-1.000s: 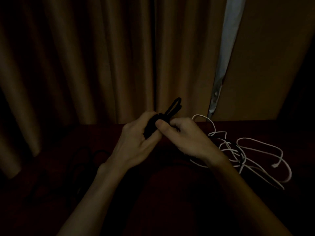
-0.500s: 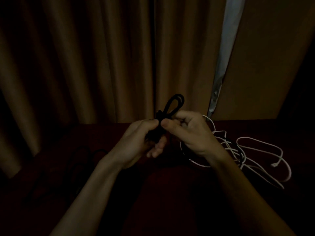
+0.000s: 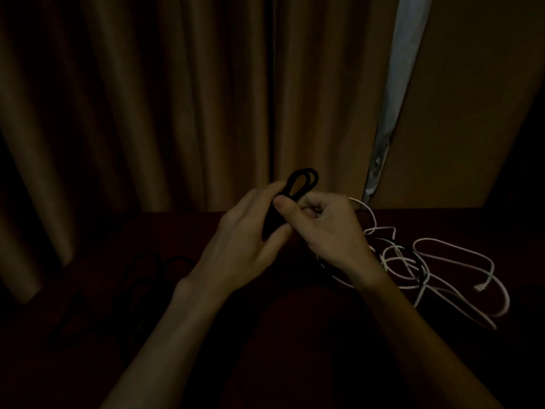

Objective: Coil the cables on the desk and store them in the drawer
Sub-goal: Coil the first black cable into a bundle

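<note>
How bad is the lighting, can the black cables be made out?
Head view: very dim, no glare. The black cable bundle shows only against the curtain; the white cable stands out; the dark cables at left nearly vanish into the desk.

the scene is very dimly lit and tinted brown. a little pale light is let in through the gap (image 3: pixel 404 69) beside the curtains (image 3: pixel 177 98). the desk (image 3: pixel 280 364) is lost in near-black shadow, and the corners are darkened. only the white cable (image 3: pixel 460 250) is picked out clearly; fine detail is softened by slight blur.
</note>
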`<state>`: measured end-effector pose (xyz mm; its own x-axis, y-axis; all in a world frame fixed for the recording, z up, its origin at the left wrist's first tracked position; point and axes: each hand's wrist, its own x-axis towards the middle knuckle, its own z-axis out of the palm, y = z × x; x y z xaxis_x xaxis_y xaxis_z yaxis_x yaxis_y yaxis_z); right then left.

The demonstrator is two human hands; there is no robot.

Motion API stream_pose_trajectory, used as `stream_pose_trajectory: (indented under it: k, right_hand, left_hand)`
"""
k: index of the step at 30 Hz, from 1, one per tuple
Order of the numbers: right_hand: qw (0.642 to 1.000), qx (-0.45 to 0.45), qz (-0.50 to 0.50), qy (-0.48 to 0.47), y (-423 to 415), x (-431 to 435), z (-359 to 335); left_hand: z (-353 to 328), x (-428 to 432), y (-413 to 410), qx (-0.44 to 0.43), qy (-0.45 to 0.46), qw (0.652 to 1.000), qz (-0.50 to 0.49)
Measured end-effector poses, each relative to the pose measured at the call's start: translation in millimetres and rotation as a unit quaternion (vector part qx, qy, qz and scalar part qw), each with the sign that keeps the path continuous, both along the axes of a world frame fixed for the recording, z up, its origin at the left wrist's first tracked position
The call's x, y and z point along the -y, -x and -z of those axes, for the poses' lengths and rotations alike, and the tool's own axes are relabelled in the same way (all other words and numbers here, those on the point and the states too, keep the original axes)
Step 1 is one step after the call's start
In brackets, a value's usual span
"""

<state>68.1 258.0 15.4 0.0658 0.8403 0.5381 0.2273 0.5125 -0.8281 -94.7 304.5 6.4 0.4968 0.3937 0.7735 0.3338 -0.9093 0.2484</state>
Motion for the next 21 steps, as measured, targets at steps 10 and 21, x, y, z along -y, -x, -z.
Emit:
stream_pose_trajectory:
  k: [10, 21]
  right_hand:
    - [0.996, 0.006, -0.078, 0.049, -26, 2, -6]
    - [0.983, -0.074, -0.167, 0.017, -22, -2, -1]
  left_hand:
    - [-12, 9, 3, 0.156, 0.279, 0.939, 0.126]
    - [-14, 17, -8, 0.194, 0.471, 0.811, 0.287]
